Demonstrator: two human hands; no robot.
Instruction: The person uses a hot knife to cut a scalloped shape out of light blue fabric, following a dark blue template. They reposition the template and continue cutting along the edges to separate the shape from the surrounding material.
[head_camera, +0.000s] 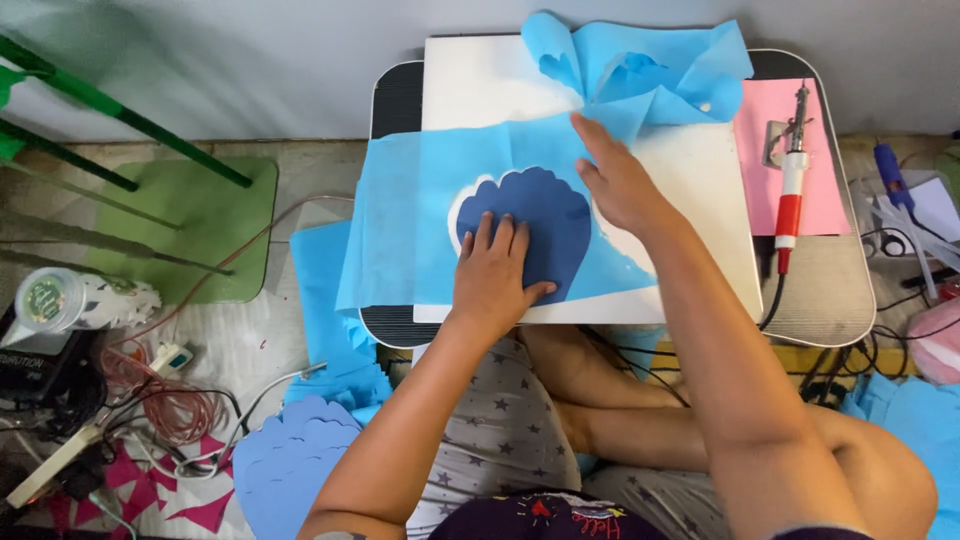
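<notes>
- Right now the left hand (492, 275) is lying flat, fingers spread a little, pressing on a dark blue scalloped shape (530, 225) that is showing through a cutout in the light blue sheet (420, 220), which is lying on the white board (480, 85).
- The right hand (620, 180) is resting open, fingers together, on the light blue sheet just beside the cutout, gripping nothing.
- The sheet is hanging over the board's left edge, so it is likely wanting to slide; if either palm lifts, the cutout could be drifting off the dark shape.
- The bunched sheet end (640, 70) is lying loose above the right hand and could be snagging or creasing.
- The red-handled tool (790, 180) is sitting on pink paper (830, 200) near the right forearm, its cord trailing off; a sweep of the arm could be knocking it.
</notes>
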